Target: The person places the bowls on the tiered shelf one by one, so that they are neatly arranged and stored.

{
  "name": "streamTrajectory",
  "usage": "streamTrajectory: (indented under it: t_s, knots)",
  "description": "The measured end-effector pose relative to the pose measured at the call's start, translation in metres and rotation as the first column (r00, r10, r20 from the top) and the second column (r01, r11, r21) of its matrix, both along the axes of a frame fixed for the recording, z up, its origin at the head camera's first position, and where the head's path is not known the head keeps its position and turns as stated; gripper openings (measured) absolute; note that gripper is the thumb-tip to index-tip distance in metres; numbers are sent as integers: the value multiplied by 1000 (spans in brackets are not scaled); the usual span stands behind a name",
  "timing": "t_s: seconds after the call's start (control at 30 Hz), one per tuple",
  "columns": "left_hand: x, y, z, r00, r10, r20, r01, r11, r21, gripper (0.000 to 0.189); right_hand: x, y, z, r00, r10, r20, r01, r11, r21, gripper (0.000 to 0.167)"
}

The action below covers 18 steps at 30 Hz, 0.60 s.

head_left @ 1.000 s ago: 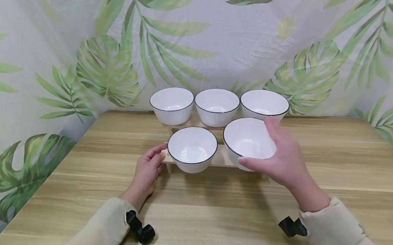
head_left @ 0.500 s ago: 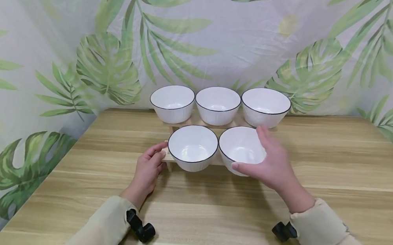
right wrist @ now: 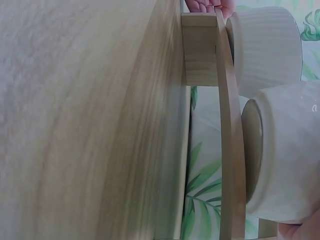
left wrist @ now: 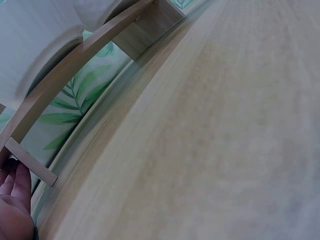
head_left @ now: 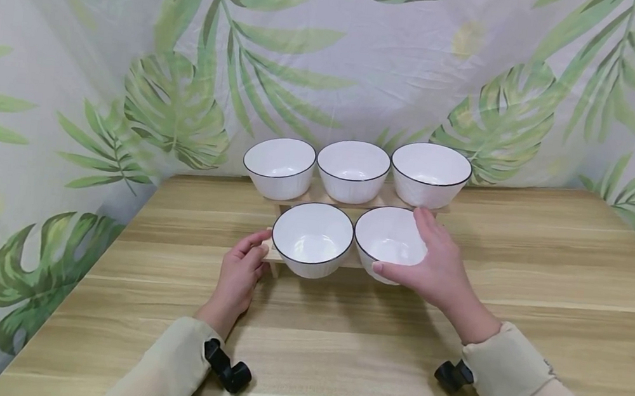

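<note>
A two-step wooden rack [right wrist: 230, 150] carries white bowls with dark rims. My left hand [head_left: 238, 276] pinches the left end of its lower step, thumb in front. On that step sits the front left bowl [head_left: 312, 232], just beside those fingers. My right hand [head_left: 445, 271] grips the front right bowl [head_left: 390, 235] from its right side, thumb on the near wall and a finger at the far rim. In the right wrist view this bowl's base [right wrist: 253, 155] is at the step, seemingly touching it. The two front bowls' rims meet or nearly meet.
Behind, on the upper step, stand a left bowl [head_left: 279, 167], a middle bowl [head_left: 352, 171] and a right bowl [head_left: 431, 174]. The wood-grain table [head_left: 324, 364] ends at a leaf-patterned cloth [head_left: 388, 64]. Each wrist bears a black camera mount [head_left: 231, 374].
My right hand has brought its bowl left and down onto the lower step, close against the front left bowl. My left hand keeps its hold on the rack's end.
</note>
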<state>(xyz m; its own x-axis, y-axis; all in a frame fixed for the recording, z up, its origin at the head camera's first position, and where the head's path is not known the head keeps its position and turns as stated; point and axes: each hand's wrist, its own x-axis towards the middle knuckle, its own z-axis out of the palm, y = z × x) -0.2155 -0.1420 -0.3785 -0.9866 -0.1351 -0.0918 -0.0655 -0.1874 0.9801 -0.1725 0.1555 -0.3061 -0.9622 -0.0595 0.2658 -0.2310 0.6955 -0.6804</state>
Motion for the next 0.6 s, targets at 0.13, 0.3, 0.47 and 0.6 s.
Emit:
streamTrajectory:
  t_s: [0.13, 0.3, 0.47, 0.6]
  knots:
    - [0, 0, -1, 1000, 5, -9, -5, 1000, 8, 28, -1, 0, -3, 1000, 2, 1, -2, 1000, 9, 105]
    - [1, 0, 0, 1000, 15, -19, -15, 1000, 5, 28, -3, 0, -4, 1000, 22, 4, -22, 999, 28, 105]
    - [1, -1, 1, 1000, 24, -19, -24, 1000, 7, 27, -4, -1, -2, 998, 54, 12, -54, 997, 61, 104]
    - [0, -1, 2, 999, 25, -22, -25, 1000, -1, 26, -6, 0, -1, 998, 68, 9, -68, 994, 80, 102]
